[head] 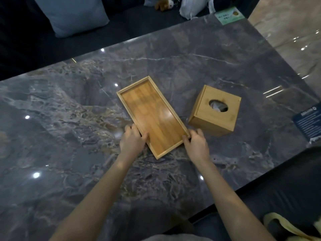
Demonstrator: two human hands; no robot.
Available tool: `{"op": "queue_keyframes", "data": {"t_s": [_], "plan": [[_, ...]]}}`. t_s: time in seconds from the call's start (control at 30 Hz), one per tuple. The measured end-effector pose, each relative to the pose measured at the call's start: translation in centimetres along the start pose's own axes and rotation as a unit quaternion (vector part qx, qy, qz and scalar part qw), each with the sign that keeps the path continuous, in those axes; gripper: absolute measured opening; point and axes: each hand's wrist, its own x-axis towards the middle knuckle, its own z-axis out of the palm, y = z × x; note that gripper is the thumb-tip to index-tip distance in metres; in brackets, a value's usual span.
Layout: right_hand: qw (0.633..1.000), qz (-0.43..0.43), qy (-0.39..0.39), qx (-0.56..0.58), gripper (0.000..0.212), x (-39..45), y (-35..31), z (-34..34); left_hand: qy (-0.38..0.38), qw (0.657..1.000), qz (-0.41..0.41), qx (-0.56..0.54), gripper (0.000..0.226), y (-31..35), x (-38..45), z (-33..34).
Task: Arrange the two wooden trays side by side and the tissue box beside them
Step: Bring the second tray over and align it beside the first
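Wooden tray (152, 117) – 1 visible, gripped by left hand (132, 139), right hand (196, 143); 1 tissue box (215, 110) beside.

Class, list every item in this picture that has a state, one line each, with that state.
wooden tray: empty, flat on table, angled, gripped at near end
tissue box: upright, closed, tissue visible in hole
left hand: gripping tray's left rim
right hand: gripping tray's near right corner

No legible txt: green card (229, 15) & dark blue card (308, 121) on table edge show print, too blurry.
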Motion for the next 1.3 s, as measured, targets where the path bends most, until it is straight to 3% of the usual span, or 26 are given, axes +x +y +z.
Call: {"op": "queue_keyframes", "data": {"t_s": [0.13, 0.27, 0.33, 0.7, 0.93, 1.3], "plan": [[0.999, 0.018, 0.004, 0.049, 0.034, 0.6, 0.0, 0.0, 0.002, 0.997, -0.018, -0.075, 0.042, -0.1, -0.1, 0.8], [0.995, 0.032, 0.032, 0.091, 0.032, 0.8, 0.2, -0.1, -0.026, 0.995, -0.038, -0.094, 0.072, -0.2, -0.4, 1.2], [0.993, 0.031, 0.034, 0.112, 0.031, 0.8, 0.1, -0.2, -0.043, 0.992, -0.048, -0.111, 0.076, -0.1, -0.4, 1.0], [0.991, -0.006, 0.055, 0.125, 0.027, -0.6, -0.8, -0.2, -0.103, 0.958, -0.036, -0.264, 0.064, -1.1, -1.1, -1.3], [0.989, -0.040, 0.041, 0.139, 0.025, -2.4, -3.6, 0.4, -0.068, 0.929, -0.072, -0.358, 0.062, -4.3, -3.0, -2.7], [0.983, -0.121, 0.050, 0.133, 0.026, -8.7, -8.9, 3.3, -0.025, 0.909, -0.032, -0.415, 0.061, -11.8, -6.9, -7.4]]}}
